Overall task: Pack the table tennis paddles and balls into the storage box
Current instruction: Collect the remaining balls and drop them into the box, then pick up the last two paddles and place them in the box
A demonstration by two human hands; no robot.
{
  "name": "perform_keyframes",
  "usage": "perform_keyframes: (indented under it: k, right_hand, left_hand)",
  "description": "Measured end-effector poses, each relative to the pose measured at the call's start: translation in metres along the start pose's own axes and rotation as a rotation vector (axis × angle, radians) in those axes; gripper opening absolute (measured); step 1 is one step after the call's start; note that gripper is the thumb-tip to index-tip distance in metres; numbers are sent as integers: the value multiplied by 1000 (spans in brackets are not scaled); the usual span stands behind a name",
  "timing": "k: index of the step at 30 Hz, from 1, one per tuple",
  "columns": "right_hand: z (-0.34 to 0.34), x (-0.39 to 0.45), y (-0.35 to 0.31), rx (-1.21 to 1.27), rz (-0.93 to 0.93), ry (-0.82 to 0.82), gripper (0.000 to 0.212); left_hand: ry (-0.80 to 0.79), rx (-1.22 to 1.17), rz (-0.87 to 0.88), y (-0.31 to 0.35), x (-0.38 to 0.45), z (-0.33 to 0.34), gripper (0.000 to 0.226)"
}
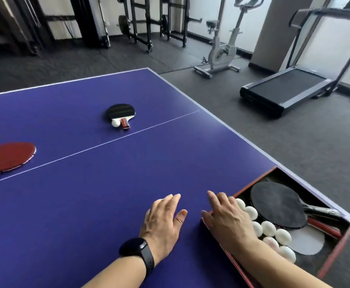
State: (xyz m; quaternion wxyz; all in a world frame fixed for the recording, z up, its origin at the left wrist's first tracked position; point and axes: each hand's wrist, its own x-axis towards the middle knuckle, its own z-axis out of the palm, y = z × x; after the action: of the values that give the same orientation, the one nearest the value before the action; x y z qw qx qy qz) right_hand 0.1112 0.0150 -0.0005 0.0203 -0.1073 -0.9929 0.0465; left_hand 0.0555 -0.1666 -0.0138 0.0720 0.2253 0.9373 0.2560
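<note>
The red-edged storage box (336,249) sits at the table's near right corner and juts past its edge. Inside lie a black-faced paddle (278,204), stacked over another with a red handle, and several white balls (268,227). My right hand (226,217) rests flat over the box's left rim, fingers spread, holding nothing. Just left of it, my left hand (163,223) lies open on the blue table (87,215), a dark watch on its wrist. Farther out lie a black paddle (121,113) with one white ball (115,123) touching its handle, and a red paddle (9,156) at the left edge.
A white centre line crosses the table. Beyond the table's right edge is grey gym floor with a treadmill (284,90) and an exercise bike (222,55). Dark weight racks (141,21) stand at the back.
</note>
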Motion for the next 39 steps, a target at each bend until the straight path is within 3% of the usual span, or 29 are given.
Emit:
perform_keyframes:
  k: [6, 11, 16, 24, 33, 36, 39]
  right_hand:
    - [-26, 88, -90, 46, -78, 45, 68]
    - [-18, 155, -172, 100, -162, 52, 72]
    - [-3, 220, -232, 120, -217, 32, 73]
    - [50, 354, -277, 162, -237, 16, 81]
    - [110, 468, -291, 77, -313, -39, 81]
    - [122, 481, -289, 10, -377, -52, 70]
    - [128, 488, -287, -48, -414, 23, 45]
  left_hand:
    - [105, 48, -162, -116, 17, -85, 94]
    - [187, 102, -364, -239, 14, -148, 60]
    - [282, 95, -564, -339, 18, -197, 64]
    - [281, 416, -622, -448, 44, -255, 81]
    - [249, 481, -806, -566, 80, -279, 86]
    - [178, 523, -795, -590, 92, -278, 87]
    - [117, 554, -815, -606, 101, -277, 83]
